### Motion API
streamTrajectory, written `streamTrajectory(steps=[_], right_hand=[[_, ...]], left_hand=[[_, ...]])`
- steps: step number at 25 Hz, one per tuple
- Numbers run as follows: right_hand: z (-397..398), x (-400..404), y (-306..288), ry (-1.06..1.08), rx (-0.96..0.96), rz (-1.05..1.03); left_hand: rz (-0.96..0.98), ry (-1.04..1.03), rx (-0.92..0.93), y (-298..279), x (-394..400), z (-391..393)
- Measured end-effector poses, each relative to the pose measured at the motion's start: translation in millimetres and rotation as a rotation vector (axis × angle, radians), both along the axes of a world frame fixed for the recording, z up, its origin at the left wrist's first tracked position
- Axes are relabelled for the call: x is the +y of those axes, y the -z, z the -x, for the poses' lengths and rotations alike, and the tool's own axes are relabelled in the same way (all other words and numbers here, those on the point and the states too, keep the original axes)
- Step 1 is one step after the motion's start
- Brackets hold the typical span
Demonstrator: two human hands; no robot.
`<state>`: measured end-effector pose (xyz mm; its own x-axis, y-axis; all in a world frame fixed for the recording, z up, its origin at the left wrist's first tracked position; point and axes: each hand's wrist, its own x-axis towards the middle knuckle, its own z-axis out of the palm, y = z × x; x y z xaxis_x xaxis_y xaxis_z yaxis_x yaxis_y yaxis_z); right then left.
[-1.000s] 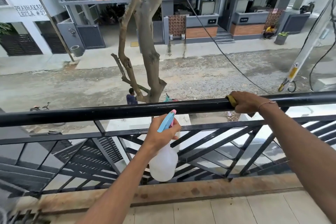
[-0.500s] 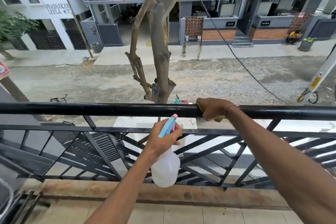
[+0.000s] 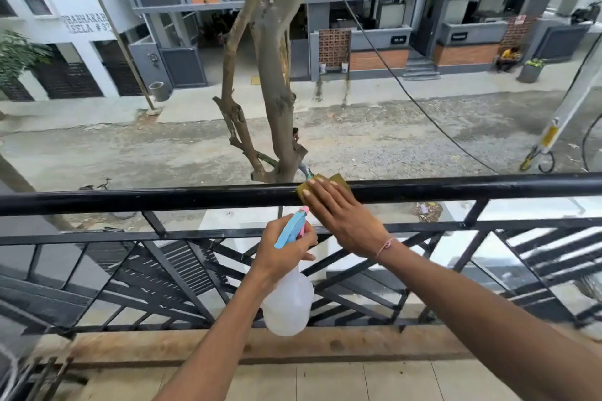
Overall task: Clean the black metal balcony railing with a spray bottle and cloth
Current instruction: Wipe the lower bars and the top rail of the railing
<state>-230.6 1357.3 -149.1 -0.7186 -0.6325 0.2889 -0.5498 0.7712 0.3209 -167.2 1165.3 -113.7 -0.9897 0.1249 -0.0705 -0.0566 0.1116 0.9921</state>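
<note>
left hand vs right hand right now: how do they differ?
The left hand grips the spray bottle with curled fingers; the right hand lies flat, fingers straight, pressing the cloth. The left hand is below the top rail; the right hand reaches onto it. Only the right wrist wears a thread bracelet. Both are bare.

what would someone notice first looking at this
The right hand lies flat on a yellow-green cloth, pressing it on the black top rail near the middle of the view. Just below, the left hand grips a spray bottle with a blue and pink head, in front of the railing's slanted bars. Beyond the rail a bare tree trunk rises from the street below.
</note>
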Motion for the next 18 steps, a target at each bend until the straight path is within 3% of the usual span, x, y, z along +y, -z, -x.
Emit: streamTrajectory(steps=[6, 12, 18], right_hand=[[-39.9, 112.6, 7.2, 0.148, 0.025, 0.025], [-46.2, 223.2, 0.2, 0.564, -0.021, 0.263], [-37.7, 192.0, 2.6, 0.718, -0.152, 0.461]], left_hand=[[0.054, 0.061, 0.006, 4.0, 38.6, 0.4], [0.070, 0.070, -0.014, -0.9, 90.6, -3.0], [0.041, 0.010, -0.050, -0.6, 138.3, -7.3]])
